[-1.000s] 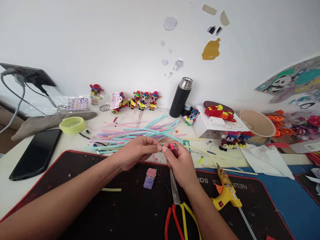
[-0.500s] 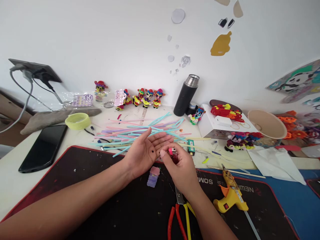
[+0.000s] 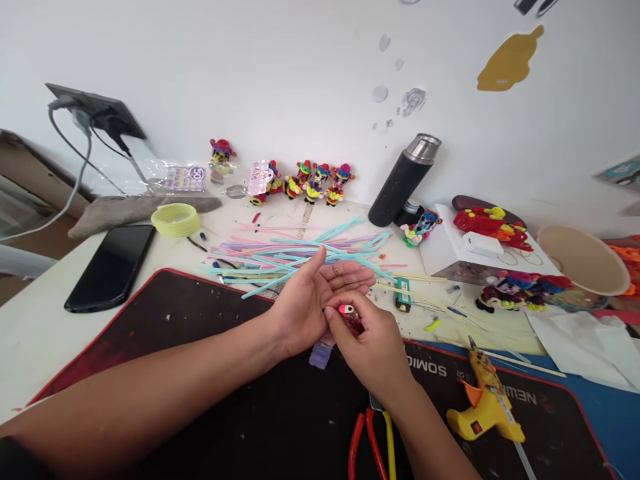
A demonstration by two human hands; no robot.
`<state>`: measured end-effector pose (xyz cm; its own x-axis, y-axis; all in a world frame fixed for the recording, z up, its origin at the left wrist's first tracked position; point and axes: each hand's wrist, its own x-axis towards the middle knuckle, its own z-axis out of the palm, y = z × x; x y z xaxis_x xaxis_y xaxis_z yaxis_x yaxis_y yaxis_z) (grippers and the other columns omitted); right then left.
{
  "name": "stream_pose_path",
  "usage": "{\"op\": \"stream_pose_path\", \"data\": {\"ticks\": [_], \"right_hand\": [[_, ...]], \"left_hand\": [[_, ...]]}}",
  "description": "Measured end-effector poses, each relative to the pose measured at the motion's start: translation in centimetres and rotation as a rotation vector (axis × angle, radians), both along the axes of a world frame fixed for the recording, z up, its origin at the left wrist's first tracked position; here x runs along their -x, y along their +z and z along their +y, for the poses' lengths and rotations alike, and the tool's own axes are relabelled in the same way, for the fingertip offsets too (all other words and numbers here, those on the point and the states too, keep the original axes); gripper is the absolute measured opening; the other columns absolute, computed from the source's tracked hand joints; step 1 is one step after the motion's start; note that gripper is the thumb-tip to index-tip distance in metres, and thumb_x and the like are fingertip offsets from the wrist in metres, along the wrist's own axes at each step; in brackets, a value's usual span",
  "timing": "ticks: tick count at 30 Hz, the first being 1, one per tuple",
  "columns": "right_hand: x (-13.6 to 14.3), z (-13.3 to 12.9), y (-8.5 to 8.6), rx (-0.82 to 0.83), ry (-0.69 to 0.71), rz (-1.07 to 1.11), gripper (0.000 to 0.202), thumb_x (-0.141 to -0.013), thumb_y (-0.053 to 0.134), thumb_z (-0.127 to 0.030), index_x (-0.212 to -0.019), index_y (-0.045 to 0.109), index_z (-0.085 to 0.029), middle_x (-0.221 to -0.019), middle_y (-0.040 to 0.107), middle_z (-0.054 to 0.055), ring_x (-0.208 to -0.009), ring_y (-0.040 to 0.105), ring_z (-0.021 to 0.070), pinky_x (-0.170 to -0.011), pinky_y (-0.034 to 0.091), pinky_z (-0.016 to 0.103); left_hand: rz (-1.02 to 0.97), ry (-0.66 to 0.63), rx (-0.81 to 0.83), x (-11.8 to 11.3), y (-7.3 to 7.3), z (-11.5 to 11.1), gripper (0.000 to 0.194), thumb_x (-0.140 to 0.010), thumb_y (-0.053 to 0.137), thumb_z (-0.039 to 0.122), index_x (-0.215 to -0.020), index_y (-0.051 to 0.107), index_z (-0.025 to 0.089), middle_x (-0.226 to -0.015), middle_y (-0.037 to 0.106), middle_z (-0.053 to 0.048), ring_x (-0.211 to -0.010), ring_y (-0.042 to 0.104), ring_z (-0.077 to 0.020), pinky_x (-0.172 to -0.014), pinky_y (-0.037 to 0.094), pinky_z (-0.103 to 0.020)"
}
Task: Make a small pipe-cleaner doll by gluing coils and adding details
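Note:
My left hand (image 3: 305, 310) is palm up above the black mat, its fingers stretched out. Over its palm, my right hand (image 3: 383, 343) is closed, with thumb and index fingertip pinched together against the palm. Tucked in the curl of my right fingers is a small red and white piece (image 3: 346, 309), mostly hidden. Whatever lies between the pinching fingertips is too small to make out. Beneath my hands rests a purple crinkled piece (image 3: 320, 355), partly covered. Below my right wrist are hand tools with red handles (image 3: 357, 440) and a yellow handle (image 3: 390, 440).
Pastel pipe cleaners (image 3: 280, 257) spread behind my hands. A yellow glue gun (image 3: 487, 413) lies on the mat at right. Farther back stand a black thermos (image 3: 403, 183) and several fuzzy figurines (image 3: 323, 183). A phone (image 3: 110, 267) and a yellow-green coil (image 3: 175, 220) are at left.
The camera view has shifted, so the scene sits farther right. My right fingertips have moved onto the left palm, where a small black bead showed before; it is now out of sight.

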<state>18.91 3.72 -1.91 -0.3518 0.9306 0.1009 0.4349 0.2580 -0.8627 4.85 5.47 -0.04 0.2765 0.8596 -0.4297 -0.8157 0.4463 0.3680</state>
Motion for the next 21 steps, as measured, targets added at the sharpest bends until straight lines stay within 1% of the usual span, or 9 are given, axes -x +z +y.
{"op": "stream_pose_path", "data": {"ticks": [3,8,10,13,16,18,21], "right_hand": [[0.0,0.1,0.1,-0.016,-0.005,-0.011,0.007,-0.095,0.066,-0.029,-0.094,0.071,-0.025,-0.068,0.073,-0.003,-0.048,0.06,0.0142,-0.049,0.043,0.026],[-0.1,0.1,0.2,-0.009,-0.013,-0.007,0.008,-0.095,0.067,-0.032,-0.093,0.071,-0.025,-0.061,0.068,-0.004,-0.045,0.056,0.0142,-0.047,0.042,0.026],[-0.2,0.1,0.3,-0.015,-0.025,0.019,0.01,-0.097,0.066,-0.033,-0.093,0.071,-0.025,-0.068,0.073,-0.002,-0.048,0.059,0.0149,-0.049,0.044,0.026],[-0.4,0.3,0.7,-0.043,-0.077,0.058,0.012,-0.098,0.064,-0.034,-0.094,0.071,-0.025,-0.083,0.079,0.002,-0.06,0.067,0.0176,-0.053,0.048,0.027],[-0.5,0.5,0.9,-0.073,-0.122,0.08,0.013,-0.099,0.064,-0.034,-0.095,0.072,-0.024,-0.086,0.08,0.003,-0.066,0.069,0.0189,-0.055,0.05,0.027],[-0.5,0.6,1.0,-0.074,-0.125,0.081,0.013,-0.099,0.064,-0.034,-0.095,0.072,-0.024,-0.087,0.08,0.003,-0.065,0.069,0.0185,-0.056,0.05,0.027],[-0.5,0.6,0.9,-0.061,-0.116,0.052,0.012,-0.098,0.065,-0.034,-0.095,0.072,-0.024,-0.082,0.079,0.002,-0.056,0.062,0.0164,-0.052,0.048,0.027]], "left_hand": [[-0.002,-0.009,-0.01,0.0,-0.3,-0.1,0.063,-0.111,0.037,0.054,-0.093,0.077,0.01,-0.114,0.08,-0.021,-0.118,0.074,-0.0282,-0.115,0.049,-0.039],[-0.021,-0.032,-0.054,0.2,-0.7,-0.2,0.056,-0.108,0.046,0.057,-0.098,0.078,0.011,-0.116,0.08,-0.019,-0.121,0.072,-0.0293,-0.116,0.048,-0.04],[-0.021,-0.036,-0.062,0.3,-0.7,-0.2,0.057,-0.108,0.046,0.058,-0.099,0.078,0.012,-0.118,0.08,-0.019,-0.124,0.071,-0.0295,-0.115,0.049,-0.04],[-0.022,-0.038,-0.062,0.4,-0.4,-0.1,0.063,-0.11,0.039,0.059,-0.101,0.077,0.01,-0.123,0.078,-0.02,-0.125,0.07,-0.0289,-0.112,0.051,-0.038],[-0.028,-0.044,-0.077,0.4,0.0,-0.1,0.067,-0.11,0.034,0.06,-0.104,0.077,0.009,-0.129,0.076,-0.021,-0.127,0.069,-0.0296,-0.109,0.053,-0.038],[-0.031,-0.049,-0.097,0.5,0.2,-0.1,0.064,-0.109,0.039,0.062,-0.105,0.076,0.01,-0.134,0.075,-0.021,-0.132,0.067,-0.031,-0.111,0.052,-0.039],[-0.045,-0.044,-0.121,0.6,0.3,0.0,0.057,-0.107,0.048,0.061,-0.103,0.075,0.012,-0.137,0.073,-0.021,-0.139,0.062,-0.0315,-0.117,0.047,-0.04]]}}
